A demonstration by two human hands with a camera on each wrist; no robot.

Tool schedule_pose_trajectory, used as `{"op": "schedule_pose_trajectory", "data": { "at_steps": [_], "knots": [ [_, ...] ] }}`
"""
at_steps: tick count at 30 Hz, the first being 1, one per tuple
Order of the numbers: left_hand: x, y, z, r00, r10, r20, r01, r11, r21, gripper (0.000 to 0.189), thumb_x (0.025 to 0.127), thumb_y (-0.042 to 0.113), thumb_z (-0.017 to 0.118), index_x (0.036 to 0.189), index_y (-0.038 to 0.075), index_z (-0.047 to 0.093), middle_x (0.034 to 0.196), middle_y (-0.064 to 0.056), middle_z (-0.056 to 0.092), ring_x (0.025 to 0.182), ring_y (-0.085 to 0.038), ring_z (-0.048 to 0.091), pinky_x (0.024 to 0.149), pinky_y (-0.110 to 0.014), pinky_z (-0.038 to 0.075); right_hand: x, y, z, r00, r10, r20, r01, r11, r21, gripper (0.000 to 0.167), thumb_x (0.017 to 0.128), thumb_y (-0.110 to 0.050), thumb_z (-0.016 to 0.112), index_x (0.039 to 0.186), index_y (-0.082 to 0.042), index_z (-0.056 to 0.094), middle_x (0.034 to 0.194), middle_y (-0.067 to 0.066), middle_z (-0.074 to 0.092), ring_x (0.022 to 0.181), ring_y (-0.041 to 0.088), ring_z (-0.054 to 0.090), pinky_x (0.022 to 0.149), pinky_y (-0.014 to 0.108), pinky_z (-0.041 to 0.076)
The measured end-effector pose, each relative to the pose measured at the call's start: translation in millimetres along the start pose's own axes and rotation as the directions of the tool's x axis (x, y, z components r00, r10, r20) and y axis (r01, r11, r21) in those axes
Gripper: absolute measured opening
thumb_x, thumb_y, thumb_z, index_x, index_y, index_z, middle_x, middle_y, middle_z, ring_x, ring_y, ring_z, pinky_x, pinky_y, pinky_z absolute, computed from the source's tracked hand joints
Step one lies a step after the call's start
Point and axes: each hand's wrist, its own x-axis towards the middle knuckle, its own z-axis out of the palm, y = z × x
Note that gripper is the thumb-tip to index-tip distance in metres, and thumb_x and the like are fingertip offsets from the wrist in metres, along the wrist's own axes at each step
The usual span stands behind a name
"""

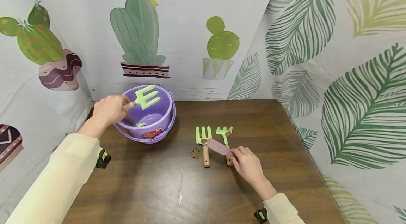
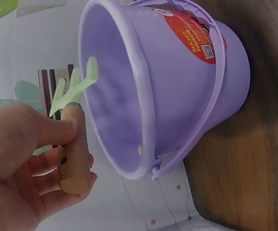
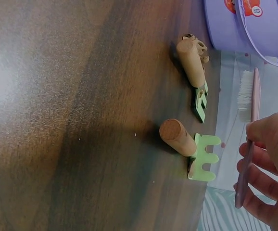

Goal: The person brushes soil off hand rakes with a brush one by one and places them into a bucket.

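My left hand (image 1: 109,110) grips the wooden handle of a light green garden hand fork (image 1: 147,97). The fork's tines are over the mouth of a purple bucket (image 1: 135,132). A green piece (image 1: 141,124) shows inside the bucket, mostly hidden. In my right hand (image 1: 248,165) is a pink brush (image 1: 219,147), its pale bristles (image 3: 245,91) visible in the right wrist view. Beneath and beside the brush, a second green hand fork (image 1: 206,155) and a small green rake (image 1: 225,133) lie on the table, with brown bits on their heads.
A crumpled brown piece (image 1: 195,153) lies left of the second fork's handle. The dark wooden table (image 1: 152,185) meets a cloth backdrop (image 1: 187,33) printed with cacti and leaves. The bucket's handle (image 2: 211,110) hangs down along its side.
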Motion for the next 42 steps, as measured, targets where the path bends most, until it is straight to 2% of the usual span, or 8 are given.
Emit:
{"op": "schedule_pose_trajectory", "data": {
  "at_steps": [8, 17, 21, 24, 31, 38, 42],
  "knots": [
    [5.0, 1.9, 1.2, 1.0, -0.01, 0.014, 0.009, 1.0, 0.012, 0.04, 0.092, 0.043, 0.048, 0.113, 0.01, 0.061, 0.114, -0.023, 0.06, 0.097, -0.05, 0.055, 0.061, -0.053, 0.043, -0.9, -0.4, 1.2, 1.0, -0.011, -0.019, 0.011, 1.0, 0.002, 0.023, 0.072, -0.012, 0.075, 0.094, -0.012, 0.068, 0.082, -0.002, 0.062, 0.071, 0.016, 0.057, 0.059, 0.032, 0.049],
    [5.4, 8.5, 1.8, 1.0, -0.001, 0.005, 0.001, 1.0, -0.007, 0.038, 0.09, 0.04, 0.054, 0.111, 0.01, 0.061, 0.111, -0.02, 0.061, 0.097, -0.047, 0.055, 0.065, -0.053, 0.043, -3.2, -0.3, 2.9, 1.0, -0.006, -0.01, 0.006, 1.0, 0.001, 0.023, 0.073, -0.013, 0.075, 0.094, -0.012, 0.068, 0.083, -0.001, 0.062, 0.071, 0.016, 0.057, 0.059, 0.033, 0.049],
    [4.1, 9.8, 2.7, 1.0, 0.013, -0.012, -0.013, 0.999, -0.031, 0.029, 0.087, 0.023, 0.056, 0.111, 0.008, 0.06, 0.108, -0.017, 0.061, 0.095, -0.046, 0.057, 0.067, -0.054, 0.044, -3.9, 0.2, 3.6, 1.0, -0.001, -0.005, 0.001, 1.0, 0.003, 0.023, 0.073, -0.013, 0.075, 0.094, -0.012, 0.067, 0.083, -0.002, 0.062, 0.071, 0.016, 0.057, 0.059, 0.033, 0.049],
    [3.5, 9.2, 3.3, 0.999, 0.02, -0.025, -0.021, 0.999, -0.04, 0.03, 0.083, 0.014, 0.053, 0.111, 0.007, 0.06, 0.108, -0.017, 0.059, 0.095, -0.047, 0.056, 0.068, -0.055, 0.045, -4.2, 0.3, 3.5, 1.0, 0.004, -0.001, -0.004, 1.0, 0.009, 0.023, 0.073, -0.013, 0.075, 0.095, -0.012, 0.067, 0.083, -0.002, 0.062, 0.071, 0.016, 0.057, 0.059, 0.033, 0.049],
    [2.5, 6.8, 5.6, 0.999, 0.041, -0.035, -0.042, 0.998, -0.041, 0.027, 0.084, 0.021, 0.058, 0.108, 0.007, 0.061, 0.108, -0.017, 0.061, 0.099, -0.043, 0.056, 0.072, -0.055, 0.044, -5.6, 0.8, 3.9, 1.0, 0.008, 0.001, -0.008, 1.0, 0.005, 0.024, 0.073, -0.013, 0.075, 0.095, -0.012, 0.067, 0.083, -0.002, 0.062, 0.072, 0.016, 0.057, 0.06, 0.033, 0.05],
    [-1.8, 10.0, 7.7, 0.996, 0.084, -0.013, -0.085, 0.996, -0.039, 0.039, 0.085, 0.028, 0.059, 0.116, 0.004, 0.056, 0.124, -0.023, 0.05, 0.109, -0.046, 0.05, 0.08, -0.059, 0.042, -6.5, 2.8, 3.8, 1.0, 0.016, -0.009, -0.016, 1.0, 0.01, 0.023, 0.073, -0.013, 0.075, 0.095, -0.012, 0.067, 0.083, -0.001, 0.062, 0.073, 0.017, 0.058, 0.061, 0.033, 0.05],
    [-3.7, 15.8, 9.0, 0.993, 0.114, -0.032, -0.116, 0.993, -0.039, 0.044, 0.084, 0.03, 0.06, 0.118, 0.002, 0.054, 0.126, -0.024, 0.047, 0.109, -0.048, 0.049, 0.081, -0.061, 0.041, -7.6, 4.3, 2.7, 0.999, 0.034, -0.007, -0.034, 0.999, 0.015, 0.023, 0.073, -0.013, 0.075, 0.095, -0.011, 0.067, 0.083, 0.0, 0.062, 0.072, 0.017, 0.058, 0.059, 0.033, 0.05]
  ]
}}
